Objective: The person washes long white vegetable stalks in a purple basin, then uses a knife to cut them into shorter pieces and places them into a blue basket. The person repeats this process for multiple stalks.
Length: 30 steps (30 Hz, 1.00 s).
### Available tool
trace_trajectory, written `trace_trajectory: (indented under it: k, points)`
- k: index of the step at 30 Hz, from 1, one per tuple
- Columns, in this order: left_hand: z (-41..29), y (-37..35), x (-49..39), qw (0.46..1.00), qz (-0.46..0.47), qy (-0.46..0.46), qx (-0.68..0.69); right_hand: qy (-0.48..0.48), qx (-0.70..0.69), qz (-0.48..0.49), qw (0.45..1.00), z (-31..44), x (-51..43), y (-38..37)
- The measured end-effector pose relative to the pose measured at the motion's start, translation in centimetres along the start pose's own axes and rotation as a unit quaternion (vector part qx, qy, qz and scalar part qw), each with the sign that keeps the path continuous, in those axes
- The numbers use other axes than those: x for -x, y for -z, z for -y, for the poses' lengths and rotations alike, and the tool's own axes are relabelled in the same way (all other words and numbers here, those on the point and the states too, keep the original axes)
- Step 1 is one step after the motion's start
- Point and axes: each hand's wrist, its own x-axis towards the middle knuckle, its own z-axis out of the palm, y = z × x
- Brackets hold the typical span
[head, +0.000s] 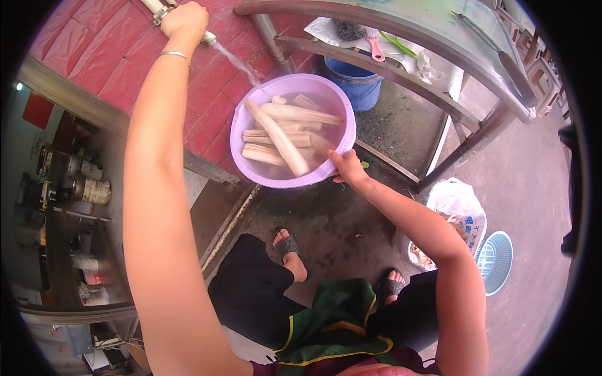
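Note:
My left hand (pixel 186 21) is closed around the top of a wall tap (pixel 208 38), and a silver bangle circles that wrist. Water (pixel 241 66) streams from the spout into a lilac plastic basin (pixel 237 150). Several pale peeled vegetable stalks (pixel 280 138) lie in the cloudy water, one long piece slanting across the others and over the rim area at upper left. With thumb on top and fingers beneath, my right hand (pixel 349 168) grips the basin's near right rim. Most of the tap handle is hidden under my left hand.
A metal-framed table (pixel 376 68) stands at upper right, with a knife (pixel 498 58) on top. Below are a blue bucket (pixel 355 87) and a pink-handled brush (pixel 375 47). A lined waste bin (pixel 456 197) and a light-blue basket (pixel 496 263) stand at right. Red tiled wall (pixel 94 47) rises behind.

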Motion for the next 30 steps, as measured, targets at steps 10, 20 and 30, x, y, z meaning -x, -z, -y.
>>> trace_trajectory:
  k: [10, 20, 30]
  points:
    - [3.7, -3.3, -1.8, 0.959, -0.106, -0.191, 0.181, -0.013, -0.006, -0.007, 1.0, 0.0, 0.3, 0.2]
    - [4.5, -4.6, -2.2, 0.878, -0.145, -0.297, 0.347, -0.05, -0.017, -0.015, 0.998, 0.6, 1.2, 0.7]
    - [4.6, -5.4, -3.1, 0.837, -0.237, -0.385, 0.309, -0.061, -0.024, -0.012, 0.998, 1.2, 1.6, 0.9]
